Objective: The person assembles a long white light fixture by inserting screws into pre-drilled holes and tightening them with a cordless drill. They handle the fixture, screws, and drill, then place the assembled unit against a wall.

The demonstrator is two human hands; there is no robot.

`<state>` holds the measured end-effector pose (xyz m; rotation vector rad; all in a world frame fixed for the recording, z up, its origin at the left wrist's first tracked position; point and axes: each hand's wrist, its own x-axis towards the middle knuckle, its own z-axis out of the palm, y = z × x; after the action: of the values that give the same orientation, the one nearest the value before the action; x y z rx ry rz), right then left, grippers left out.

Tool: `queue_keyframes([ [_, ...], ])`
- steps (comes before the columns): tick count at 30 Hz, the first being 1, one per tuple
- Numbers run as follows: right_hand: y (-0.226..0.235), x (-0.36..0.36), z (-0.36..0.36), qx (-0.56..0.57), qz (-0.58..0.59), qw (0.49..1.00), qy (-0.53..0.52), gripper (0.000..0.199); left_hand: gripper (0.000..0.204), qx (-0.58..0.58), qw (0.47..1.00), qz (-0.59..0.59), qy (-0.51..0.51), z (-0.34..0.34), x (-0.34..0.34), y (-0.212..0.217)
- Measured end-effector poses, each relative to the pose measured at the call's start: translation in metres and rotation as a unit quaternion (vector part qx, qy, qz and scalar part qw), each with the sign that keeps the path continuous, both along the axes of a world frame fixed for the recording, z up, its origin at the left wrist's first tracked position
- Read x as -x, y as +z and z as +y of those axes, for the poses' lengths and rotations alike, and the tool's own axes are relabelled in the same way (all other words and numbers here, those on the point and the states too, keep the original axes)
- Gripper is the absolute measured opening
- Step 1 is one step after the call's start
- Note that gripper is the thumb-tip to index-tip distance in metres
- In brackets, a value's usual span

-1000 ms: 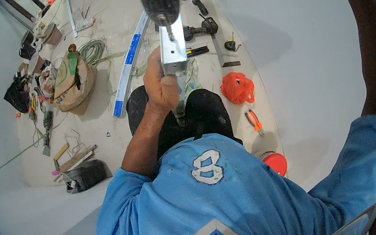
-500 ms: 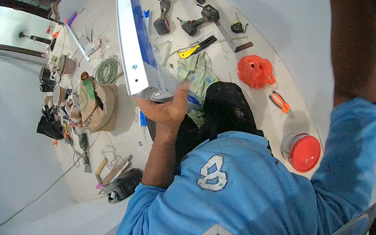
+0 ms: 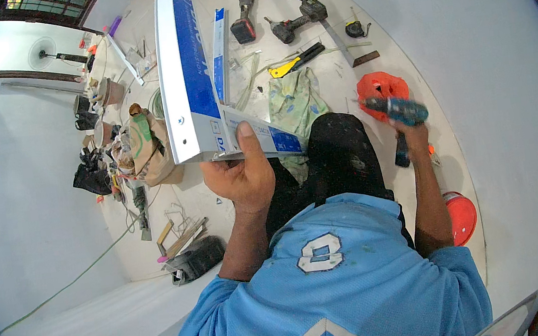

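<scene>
My left hand [image 3: 243,178] grips the corner of a white metal frame [image 3: 178,112] covered with blue-and-white film, its thumb on the short side piece. The long part of the frame rises away from me; two small round marks, a screw head and a hole, sit near the corner. At the right, my right hand [image 3: 414,137] is closed around a teal-and-black cordless drill [image 3: 396,111], slightly blurred, with its bit pointing left toward the frame. Behind the drill lies a red plastic bag [image 3: 380,80]. A patterned cloth [image 3: 295,104] is spread beyond my knees.
Beyond lie a yellow-and-black hand riveter [image 3: 296,62], another cordless drill [image 3: 298,23], angle grinders [image 3: 243,23], a square [image 3: 363,59] and a tape measure [image 3: 356,28]. A red-lidded bucket [image 3: 461,218] stands at my right. Bags and tools [image 3: 146,149] crowd the left side.
My right arm has come down from the upper right, and its hand now shows with the cordless drill. The frame has shifted slightly left and turned, showing more of its blue film.
</scene>
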<state>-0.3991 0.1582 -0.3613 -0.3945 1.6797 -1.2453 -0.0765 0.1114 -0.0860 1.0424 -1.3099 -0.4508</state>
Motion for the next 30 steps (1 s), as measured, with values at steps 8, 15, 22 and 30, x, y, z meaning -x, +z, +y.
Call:
queue_keyframes([
  [8,-0.166,0.013,0.109,-0.015,-0.044,0.998,-0.04,0.054,0.036,-0.01,1.0,0.001,-0.014,0.0,0.001,-0.002],
  [15,-0.16,-0.001,0.111,-0.08,-0.017,0.997,0.016,0.065,0.043,-0.038,0.999,-0.032,0.016,0.006,-0.003,-0.001],
  [22,-0.208,0.033,0.124,-0.103,0.201,0.955,0.195,0.065,0.057,0.039,0.999,-0.004,-0.01,-0.015,0.007,-0.016],
  [30,0.098,-0.047,-0.02,0.105,0.271,0.903,0.316,0.051,0.07,0.077,0.975,0.134,-0.16,0.007,-0.033,-0.051],
])
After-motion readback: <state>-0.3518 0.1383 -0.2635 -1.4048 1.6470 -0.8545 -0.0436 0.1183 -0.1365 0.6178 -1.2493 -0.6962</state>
